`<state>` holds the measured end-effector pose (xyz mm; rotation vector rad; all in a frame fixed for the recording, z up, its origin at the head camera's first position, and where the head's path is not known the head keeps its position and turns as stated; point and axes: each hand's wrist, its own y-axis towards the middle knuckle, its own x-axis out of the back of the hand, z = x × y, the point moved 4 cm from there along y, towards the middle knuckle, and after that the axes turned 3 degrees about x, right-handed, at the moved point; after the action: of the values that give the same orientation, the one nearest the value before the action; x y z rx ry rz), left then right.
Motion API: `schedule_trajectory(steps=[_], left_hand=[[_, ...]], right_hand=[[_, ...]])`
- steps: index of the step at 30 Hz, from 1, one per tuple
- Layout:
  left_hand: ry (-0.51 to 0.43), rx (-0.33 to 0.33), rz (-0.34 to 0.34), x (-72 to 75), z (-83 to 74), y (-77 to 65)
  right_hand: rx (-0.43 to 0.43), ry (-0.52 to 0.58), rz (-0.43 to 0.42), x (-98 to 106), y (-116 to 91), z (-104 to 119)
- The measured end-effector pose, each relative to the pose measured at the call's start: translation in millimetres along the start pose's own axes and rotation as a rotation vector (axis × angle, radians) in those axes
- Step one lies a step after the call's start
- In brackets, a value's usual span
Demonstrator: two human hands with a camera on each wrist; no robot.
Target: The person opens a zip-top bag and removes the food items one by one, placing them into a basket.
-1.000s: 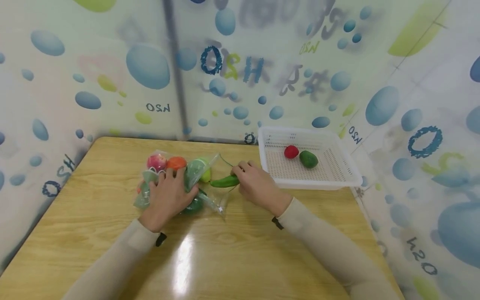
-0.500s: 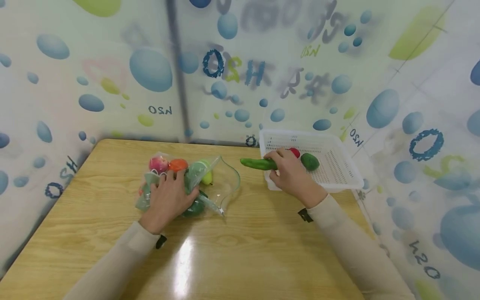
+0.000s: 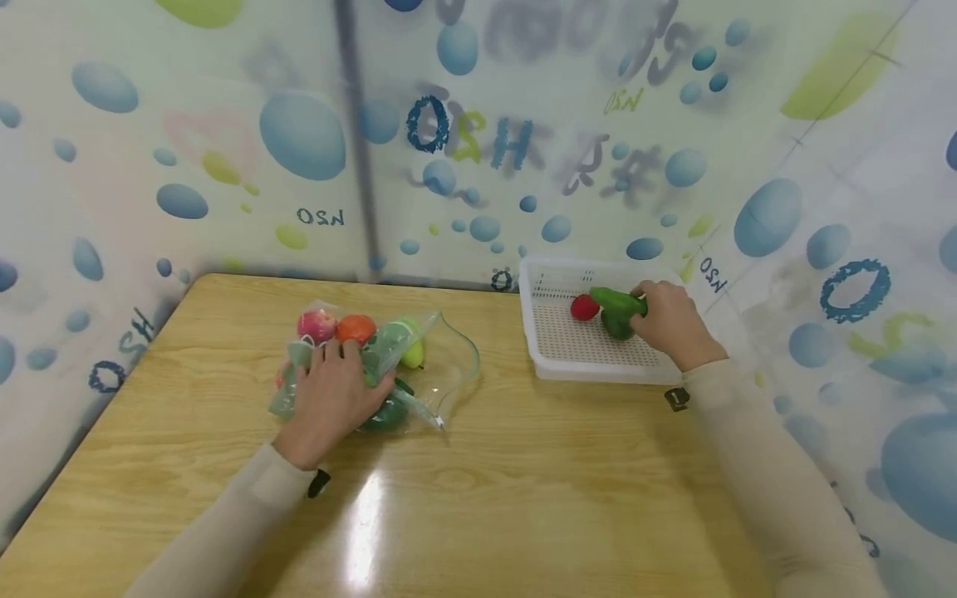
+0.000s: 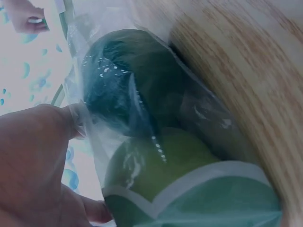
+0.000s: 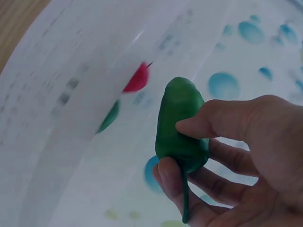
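Note:
My right hand (image 3: 671,320) holds a green chili pepper (image 3: 616,300) over the white basket (image 3: 591,374). In the right wrist view, thumb and fingers pinch the pepper (image 5: 179,116) near its stem end, and the thin stem hangs toward the palm. A red round fruit (image 3: 584,307) and a dark green avocado-shaped one (image 3: 616,325) lie in the basket, the latter partly behind the pepper. On the left, my left hand (image 3: 329,400) grips a clear and green plastic bag (image 3: 282,404). Through its film, the left wrist view shows a dark green round item (image 4: 135,80) and a yellow-green one (image 4: 158,161).
A pink-red fruit (image 3: 317,325), an orange-red one (image 3: 355,329) and a yellow-green one (image 3: 413,355) sit at the bag's far side. The bag's mouth opens to the right. Behind the wooden table (image 3: 478,498) stands a patterned wall (image 3: 478,83).
My right hand has drawn the green chili pepper out from the bag's mouth and carried it right, over the basket. My left hand has stayed on the bag.

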<state>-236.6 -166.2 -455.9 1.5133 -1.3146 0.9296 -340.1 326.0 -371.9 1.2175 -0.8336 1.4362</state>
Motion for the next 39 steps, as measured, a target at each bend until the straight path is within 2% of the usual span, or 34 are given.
schedule_trajectory(steps=[4,8,13,22,26,30,33,37,39], left_hand=[[0.017,0.008,-0.007,3.3,0.3,-2.1],[0.022,0.023,0.007,6.1,-1.0,-3.9],[0.035,0.038,0.011,10.1,-3.4,-7.1],[0.086,0.051,0.061,13.8,-5.7,-9.7],[0.083,0.023,0.066,14.9,-4.7,-9.1],[0.04,-0.008,0.037,15.9,-4.0,-7.1],[-0.006,-0.004,0.026,16.0,-3.1,-5.9],[-0.042,0.003,0.029,16.0,-1.8,-4.7],[-0.05,-0.001,0.029,16.5,-1.4,-3.9]], right_hand=[[-0.099,-0.017,0.037,2,3,-33],[-0.188,-0.034,0.097,3,4,-56],[-0.22,-0.057,0.176,-4,5,-75],[-0.201,-0.041,0.342,-17,2,-79],[-0.226,-0.038,0.383,-18,1,-79],[-0.233,-0.03,0.37,-17,0,-79],[-0.186,-0.06,0.299,-21,5,-82],[-0.133,-0.049,0.202,-21,7,-66],[-0.11,-0.025,0.162,-17,4,-50]])
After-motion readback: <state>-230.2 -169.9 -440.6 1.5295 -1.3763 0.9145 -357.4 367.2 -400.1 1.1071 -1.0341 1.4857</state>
